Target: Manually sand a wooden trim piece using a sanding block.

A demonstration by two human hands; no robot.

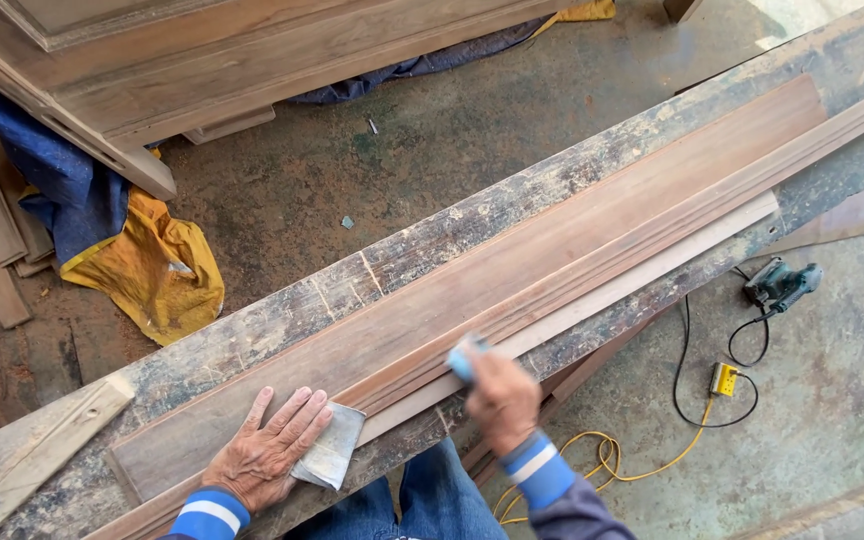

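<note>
Pressing flat and open on the moulded wooden board (pixel 512 270), left hand (pixel 267 450); right hand (pixel 500 398), grip closed around a blue sanding block (pixel 464 357).

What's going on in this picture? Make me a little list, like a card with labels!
Place: workshop with a concrete floor
Bench: long, worn plank
Wood: brown moulded board lying along the bench
Left hand: flat on the board, fingers spread, beside a folded grey sandpaper sheet
Right hand: blurred, gripping a small blue block against the board's edge
On the floor: power sander, yellow cord, blue and yellow tarp
</note>
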